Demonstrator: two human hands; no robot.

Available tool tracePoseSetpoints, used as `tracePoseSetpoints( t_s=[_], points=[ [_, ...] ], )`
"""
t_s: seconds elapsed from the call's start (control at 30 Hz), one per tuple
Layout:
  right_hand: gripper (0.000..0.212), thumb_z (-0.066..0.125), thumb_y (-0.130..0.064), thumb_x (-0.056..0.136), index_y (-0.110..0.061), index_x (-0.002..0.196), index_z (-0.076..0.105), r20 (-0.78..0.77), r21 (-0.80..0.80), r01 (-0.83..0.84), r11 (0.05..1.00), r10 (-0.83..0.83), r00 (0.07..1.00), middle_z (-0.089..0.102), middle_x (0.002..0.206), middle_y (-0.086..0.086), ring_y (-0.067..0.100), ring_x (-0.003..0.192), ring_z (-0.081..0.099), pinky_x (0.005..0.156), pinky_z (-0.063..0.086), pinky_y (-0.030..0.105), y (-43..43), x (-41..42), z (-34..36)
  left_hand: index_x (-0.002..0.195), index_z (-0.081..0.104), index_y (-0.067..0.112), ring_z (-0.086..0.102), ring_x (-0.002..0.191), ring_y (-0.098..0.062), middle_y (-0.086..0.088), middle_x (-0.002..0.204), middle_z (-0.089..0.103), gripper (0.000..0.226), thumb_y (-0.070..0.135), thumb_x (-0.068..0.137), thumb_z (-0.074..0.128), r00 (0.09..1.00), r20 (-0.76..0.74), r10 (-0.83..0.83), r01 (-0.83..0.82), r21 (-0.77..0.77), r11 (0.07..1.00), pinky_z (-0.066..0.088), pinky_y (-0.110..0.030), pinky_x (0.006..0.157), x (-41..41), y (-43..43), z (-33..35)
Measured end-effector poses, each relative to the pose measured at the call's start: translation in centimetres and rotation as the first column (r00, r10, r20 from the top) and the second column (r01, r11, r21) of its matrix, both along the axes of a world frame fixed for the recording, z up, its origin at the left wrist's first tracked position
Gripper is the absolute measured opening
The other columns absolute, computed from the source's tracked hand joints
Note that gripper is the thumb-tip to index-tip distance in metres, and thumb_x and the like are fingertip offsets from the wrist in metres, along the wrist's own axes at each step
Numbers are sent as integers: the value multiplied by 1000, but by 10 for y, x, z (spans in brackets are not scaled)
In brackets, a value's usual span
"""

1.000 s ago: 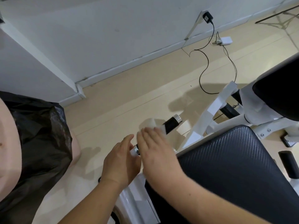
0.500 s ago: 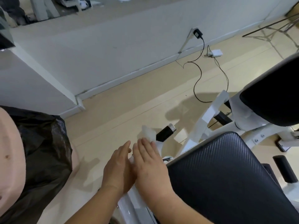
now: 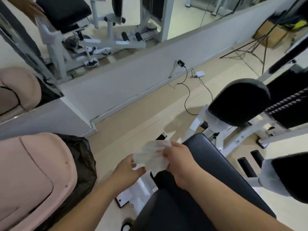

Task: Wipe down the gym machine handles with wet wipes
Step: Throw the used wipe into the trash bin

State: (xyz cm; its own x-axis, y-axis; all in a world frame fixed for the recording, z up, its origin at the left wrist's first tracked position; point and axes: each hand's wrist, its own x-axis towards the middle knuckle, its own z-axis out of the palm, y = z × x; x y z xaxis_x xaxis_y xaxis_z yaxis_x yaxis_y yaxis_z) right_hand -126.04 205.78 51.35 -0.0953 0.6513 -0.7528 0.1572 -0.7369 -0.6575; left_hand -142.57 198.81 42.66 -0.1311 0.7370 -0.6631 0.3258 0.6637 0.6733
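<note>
I now have the thin, crumpled white wet wipe (image 3: 152, 155) lifted off the bar and stretched between both hands, where half a second ago my palms lay flat together on the short black handle with the chrome end cap (image 3: 161, 136). My right hand (image 3: 180, 161) pinches the wipe's far edge, fingers (image 3: 166, 151) closed on it; my left hand (image 3: 128, 168) holds the near lower corner, its fingers half curled beneath the sheet. The handle now pokes out just beyond my right fingertips, uncovered and untouched. I take this to mean that this handle's rub is finished, or that I am refolding the wipe for a fresh face before going on. My view has also tipped upward: a wall mirror (image 3: 116, 27) reflecting other white-framed machines fills the top, which was barely in sight before. The black textured seat pad (image 3: 216, 164) sits under my right wrist, and a black plastic bin bag (image 3: 83, 157) lies left of my left fingers.
</note>
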Motion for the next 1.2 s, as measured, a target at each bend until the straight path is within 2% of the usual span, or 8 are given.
tracePoseSetpoints(
  t_s=[0.23,0.43,0.57,0.67,0.87,0.93,1.1,1.2],
  points=[
    [26,68,-15,94,-9,119,69,-174,135,-23,991,46,984,76,111,14,34,103,74,92,60,54,-62,33,134,129,63,36,75,96,-19,-4,112,74,41,12,96,66,901,393,186,-293,234,927,62,-34,82,23,-42,209],
    [23,80,-20,85,-8,100,67,-21,359,-138,923,156,988,72,91,18,19,74,71,63,57,30,-116,44,211,132,53,57,70,96,-14,13,115,69,62,25,86,80,974,211,81,-174,474,863,60,-32,87,53,-115,298],
    [41,80,-30,72,3,84,58,79,411,-269,871,260,962,55,71,17,19,66,56,61,49,37,-150,50,230,131,52,62,66,111,-3,23,124,65,63,23,89,77,984,107,145,-179,500,847,57,-25,94,84,-164,311],
    [23,75,-19,79,-1,85,62,39,387,-367,846,383,923,60,68,5,14,62,58,56,48,31,-174,50,232,138,52,53,64,112,5,23,123,67,58,20,94,71,971,88,224,-237,515,824,54,-18,94,104,-199,309],
    [22,74,-16,91,-16,113,71,-108,349,-445,824,508,855,76,99,9,18,83,74,83,63,35,-217,33,233,113,53,39,64,62,-16,5,86,69,36,14,94,70,874,29,485,-426,527,735,56,-42,55,85,-258,296],
    [18,67,-12,95,-17,110,75,-99,364,-489,792,556,825,77,105,8,18,96,75,89,62,32,-227,19,230,110,55,33,61,59,-15,-6,83,69,32,13,92,73,843,110,526,-509,477,717,52,-33,49,68,-272,296],
    [23,60,-16,94,-16,109,78,-47,333,-607,722,656,754,79,103,6,24,104,73,100,57,44,-247,-57,204,128,66,35,73,102,-16,2,117,74,42,14,92,65,829,320,458,-548,310,777,60,-37,92,-2,-298,278],
    [19,63,-21,93,-16,97,81,-3,286,-601,747,627,779,79,99,9,29,104,72,103,54,50,-248,-138,180,137,65,30,71,111,-12,1,128,71,47,8,99,50,791,402,461,-578,246,778,56,-22,90,-74,-308,260]
  ],
)
